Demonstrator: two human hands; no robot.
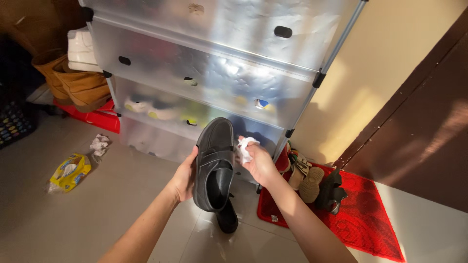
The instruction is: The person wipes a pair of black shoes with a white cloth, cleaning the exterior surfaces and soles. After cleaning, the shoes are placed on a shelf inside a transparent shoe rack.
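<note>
Behind the frosted plastic doors of the shoe cabinet [204, 73] only blurred coloured shapes show. A second dark shoe [227, 217] on the tiled floor [73, 219] is mostly hidden by the held one. The left hand [185, 176], forearm reaching up from below, has its fingers wrapped behind the black leather strap shoe [214, 163], held upright in front of the cabinet. The right hand [261, 164] pinches a crumpled white wipe [243, 148] against the shoe's side.

left hand [185, 176] holds black shoe [214, 163] | right hand [259, 163] presses white wipe [243, 148] on it
</note>
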